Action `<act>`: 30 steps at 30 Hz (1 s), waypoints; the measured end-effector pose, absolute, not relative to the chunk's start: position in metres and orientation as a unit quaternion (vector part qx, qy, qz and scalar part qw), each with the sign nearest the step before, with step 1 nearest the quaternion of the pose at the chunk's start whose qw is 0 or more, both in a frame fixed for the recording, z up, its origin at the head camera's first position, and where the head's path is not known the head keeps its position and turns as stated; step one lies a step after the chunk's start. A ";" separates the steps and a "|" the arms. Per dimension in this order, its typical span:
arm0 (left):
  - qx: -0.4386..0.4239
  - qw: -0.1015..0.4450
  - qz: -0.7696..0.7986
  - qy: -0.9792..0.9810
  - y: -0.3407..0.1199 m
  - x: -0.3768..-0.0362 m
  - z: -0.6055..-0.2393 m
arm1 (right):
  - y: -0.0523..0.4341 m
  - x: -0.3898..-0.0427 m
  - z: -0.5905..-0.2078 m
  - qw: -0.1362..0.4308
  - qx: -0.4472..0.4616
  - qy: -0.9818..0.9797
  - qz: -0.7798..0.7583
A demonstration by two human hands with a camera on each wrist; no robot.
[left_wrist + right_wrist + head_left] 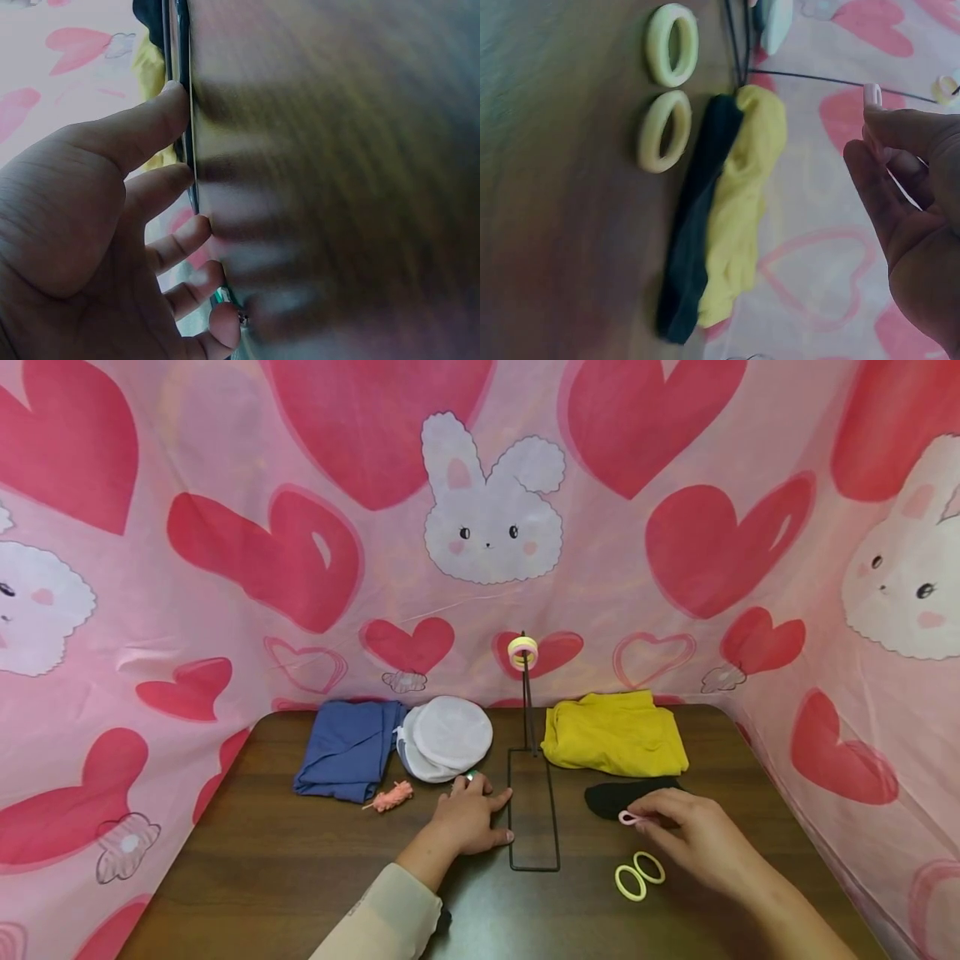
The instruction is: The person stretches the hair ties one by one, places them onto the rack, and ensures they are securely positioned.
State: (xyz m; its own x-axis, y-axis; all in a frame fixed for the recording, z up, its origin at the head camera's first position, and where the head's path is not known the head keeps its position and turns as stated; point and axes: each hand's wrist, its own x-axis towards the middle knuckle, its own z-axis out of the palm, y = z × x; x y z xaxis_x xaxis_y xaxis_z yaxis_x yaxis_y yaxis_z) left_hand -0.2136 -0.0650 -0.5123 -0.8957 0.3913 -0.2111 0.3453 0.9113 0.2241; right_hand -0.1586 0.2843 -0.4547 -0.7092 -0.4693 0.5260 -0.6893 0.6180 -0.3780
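My right hand (697, 839) pinches a small pink hair tie (628, 817) between thumb and fingertips, above the table and close to a folded black cloth (609, 799). In the right wrist view the pink hair tie (872, 95) sticks up from the fingertips. Two pale yellow hair ties (631, 883) lie side by side below that hand. My left hand (467, 820) rests spread on the table, thumb and index fingertip touching the left side of a black wire stand (557, 827). Yellow and pink hair ties (522, 652) hang at the top of the stand.
Behind the left hand are a folded blue cloth (347, 752), a round white mesh item (453, 735) and a coral yarn-like bundle (393, 796). A folded yellow cloth (615, 732) lies at the back right. Patterned pink fabric (487, 602) surrounds the brown table (285, 877).
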 end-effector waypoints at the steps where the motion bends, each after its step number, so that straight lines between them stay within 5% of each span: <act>1: 0.190 0.127 0.090 0.969 -0.065 -0.214 -0.512 | 0.282 -0.159 -0.452 0.189 0.329 -0.879 0.288; 30: 0.185 0.134 0.086 0.970 -0.064 -0.213 -0.511 | 0.185 -0.162 -0.364 0.329 0.457 -0.715 0.415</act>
State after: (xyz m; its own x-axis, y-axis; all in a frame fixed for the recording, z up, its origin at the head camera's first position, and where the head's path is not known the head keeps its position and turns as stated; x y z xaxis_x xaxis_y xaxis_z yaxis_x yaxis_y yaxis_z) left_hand -0.2133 -0.0641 -0.5110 -0.8955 0.3826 -0.2272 0.3364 0.9164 0.2171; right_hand -0.1617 0.1846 -0.3641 -0.3668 -0.3803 0.8490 -0.9258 0.2394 -0.2927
